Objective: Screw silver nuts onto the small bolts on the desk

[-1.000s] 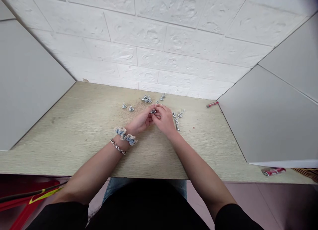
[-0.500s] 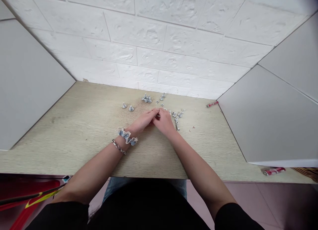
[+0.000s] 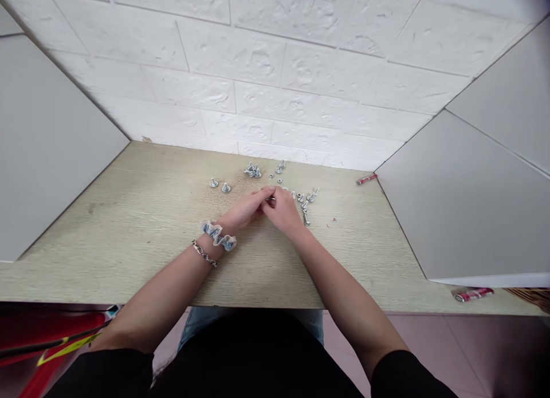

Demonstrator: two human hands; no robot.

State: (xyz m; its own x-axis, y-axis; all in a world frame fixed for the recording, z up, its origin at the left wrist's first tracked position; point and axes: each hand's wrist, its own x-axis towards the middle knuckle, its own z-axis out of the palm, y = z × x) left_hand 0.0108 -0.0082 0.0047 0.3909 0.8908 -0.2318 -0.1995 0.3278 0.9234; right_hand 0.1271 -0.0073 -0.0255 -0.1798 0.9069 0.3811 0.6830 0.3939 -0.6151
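Note:
My left hand and my right hand meet over the middle of the wooden tabletop, fingertips touching. Both are closed around a small silvery metal piece; fingers cover most of it, so its exact kind is hidden. To the right of my right hand lie several loose bolts. Beyond my fingertips are two small nuts. Two bolts with wide washers stand on their heads to the left, and a cluster of similar bolts sits farther back.
A white brick-patterned wall closes off the back. Grey panels stand at the left and right. One red cylinder lies by the right panel, another red cylinder near the front right edge.
My hands stay together in nearly the same place, with only a slight shift of the fingers around the metal piece. The loose bolts and nuts have not moved.

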